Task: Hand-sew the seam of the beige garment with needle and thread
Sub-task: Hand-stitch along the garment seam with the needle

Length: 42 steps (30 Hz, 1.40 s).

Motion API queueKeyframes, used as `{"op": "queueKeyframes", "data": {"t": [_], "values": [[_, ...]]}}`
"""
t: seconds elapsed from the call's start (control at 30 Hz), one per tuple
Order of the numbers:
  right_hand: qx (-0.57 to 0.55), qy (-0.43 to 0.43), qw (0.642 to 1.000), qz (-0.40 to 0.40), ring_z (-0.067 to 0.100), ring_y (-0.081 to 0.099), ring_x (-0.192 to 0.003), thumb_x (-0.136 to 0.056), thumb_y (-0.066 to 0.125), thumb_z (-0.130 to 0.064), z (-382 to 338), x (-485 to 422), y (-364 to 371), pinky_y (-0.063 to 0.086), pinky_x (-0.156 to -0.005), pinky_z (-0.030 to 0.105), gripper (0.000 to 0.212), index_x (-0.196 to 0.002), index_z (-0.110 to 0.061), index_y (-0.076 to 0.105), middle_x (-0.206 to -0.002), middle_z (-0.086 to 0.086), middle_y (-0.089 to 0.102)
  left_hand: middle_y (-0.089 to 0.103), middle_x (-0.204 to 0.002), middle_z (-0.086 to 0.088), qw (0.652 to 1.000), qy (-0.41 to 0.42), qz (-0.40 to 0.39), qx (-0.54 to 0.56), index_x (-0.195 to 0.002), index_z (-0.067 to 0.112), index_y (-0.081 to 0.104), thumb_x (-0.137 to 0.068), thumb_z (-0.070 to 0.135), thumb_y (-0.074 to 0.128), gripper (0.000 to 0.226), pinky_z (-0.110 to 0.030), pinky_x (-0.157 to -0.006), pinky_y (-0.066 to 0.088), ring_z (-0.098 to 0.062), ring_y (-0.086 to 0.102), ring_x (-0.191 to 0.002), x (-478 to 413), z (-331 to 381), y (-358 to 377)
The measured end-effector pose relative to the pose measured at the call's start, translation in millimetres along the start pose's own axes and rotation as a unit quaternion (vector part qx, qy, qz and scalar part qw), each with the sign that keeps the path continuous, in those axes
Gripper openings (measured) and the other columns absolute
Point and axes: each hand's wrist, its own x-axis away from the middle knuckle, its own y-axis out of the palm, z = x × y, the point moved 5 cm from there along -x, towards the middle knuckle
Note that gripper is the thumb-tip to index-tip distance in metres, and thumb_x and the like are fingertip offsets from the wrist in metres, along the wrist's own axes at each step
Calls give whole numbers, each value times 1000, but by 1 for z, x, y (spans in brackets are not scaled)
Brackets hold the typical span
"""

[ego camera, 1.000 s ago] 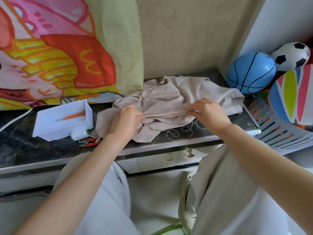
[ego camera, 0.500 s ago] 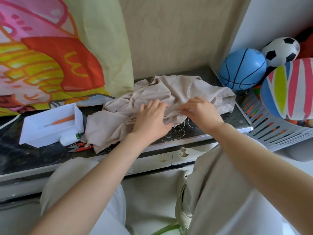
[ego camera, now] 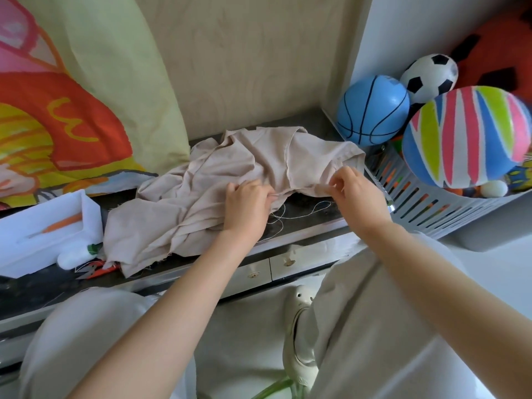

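The beige garment [ego camera: 230, 165] lies crumpled on the dark tabletop [ego camera: 305, 208]. My left hand [ego camera: 247, 205] pinches the garment's near edge at the seam. My right hand [ego camera: 355, 191] pinches the same edge further right, so the seam stretches between the two hands. White thread [ego camera: 290, 217] loops loosely on the table below the seam. I cannot make out the needle.
A white box [ego camera: 43, 226] with an orange tool inside stands at the left, a white bottle [ego camera: 76, 254] and orange-handled scissors [ego camera: 96, 270] in front of it. A grey basket [ego camera: 431, 205] of balls sits at the right. A patterned cloth hangs behind.
My left hand slid right along the seam toward my right hand and now grips the edge there. My right hand lifted the edge slightly. The camera view shifted left.
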Motion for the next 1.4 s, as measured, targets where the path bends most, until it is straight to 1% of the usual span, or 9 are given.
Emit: {"op": "queueKeyframes", "data": {"t": [0.17,0.37,0.67,0.83,0.93,1.03,1.2,1.33,1.4], "values": [[66,46,993,-81,21,54,-94,-89,62,-27,38,13,3,47,-73,35,18,-101,-13,64,-101,3,59,66,-98,2,1000,-4,-10,-4,-102,23,71,-97,32,49,24,-32,-79,22,-20,54,-98,-1,2,3],[44,28,996,-67,21,54,-96,-88,64,-19,39,10,-1,48,-77,37,9,-95,-15,69,-97,2,59,66,-100,3,999,-9,-18,-27,-103,24,71,-98,34,47,26,-33,-82,24,-20,53,-99,-2,0,1],[185,-92,966,-159,19,46,-95,-88,47,1,13,15,5,38,-63,28,25,-109,-14,47,-111,4,42,62,-102,-4,998,3,-62,-32,-104,20,70,-101,30,42,30,-32,-85,29,-25,50,-102,0,3,2],[105,-132,979,-111,13,41,-59,-81,44,13,-1,17,1,31,-52,26,34,-97,-16,41,-89,-3,44,63,-100,-9,998,3,-66,13,-106,14,70,-99,24,48,26,-35,-88,38,-28,54,-97,1,1,0],[8,-119,988,-96,16,60,-77,-90,48,7,0,13,4,47,-65,28,27,-103,-15,51,-93,-3,55,66,-101,-6,998,5,-56,41,-102,13,68,-98,23,51,21,-38,-87,42,-27,58,-95,1,1,-4],[-113,-103,987,-46,20,62,-88,-96,48,-3,-6,9,1,52,-80,34,20,-110,-6,62,-102,5,64,64,-100,-5,997,11,-62,33,-99,13,67,-98,24,50,21,-34,-82,41,-27,57,-92,1,0,-6],[-208,-31,977,-22,7,58,-87,-97,50,-22,-16,3,-3,43,-75,2,22,-106,-8,65,-96,-3,62,63,-98,-5,997,23,-61,32,-98,14,69,-97,24,51,20,-33,-77,39,-27,57,-91,-1,-2,-10],[-218,-21,975,-27,8,59,-88,-92,57,-9,-21,-5,6,46,-82,11,19,-109,-8,66,-98,0,66,63,-99,-4,997,18,-64,51,-98,14,69,-96,24,52,20,-36,-77,43,-28,57,-92,-2,-3,-10],[-220,-32,974,-52,6,59,-87,-90,57,-3,-26,-8,13,43,-80,6,22,-109,-8,67,-99,1,68,64,-95,-2,995,12,-60,78,-102,15,68,-95,23,54,18,-37,-77,46,-26,58,-90,-2,-4,-10]]}}
